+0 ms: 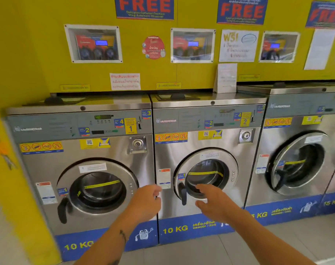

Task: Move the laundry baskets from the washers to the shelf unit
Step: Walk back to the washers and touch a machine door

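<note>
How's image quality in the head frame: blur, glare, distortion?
Head view: wide-angle bowing curves the washer tops and tilts the right washer; motion blur smears the yellow wall at the left edge and softens the posters' small print; daylight reflections glare on the steel fronts and door glass; left hand and right hand are slightly soft, both empty.

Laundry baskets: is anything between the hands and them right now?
No basket or shelf unit is in view, so that cannot be judged. Both hands, left hand and right hand, reach empty toward the middle washer, nothing between them and its door.
</note>
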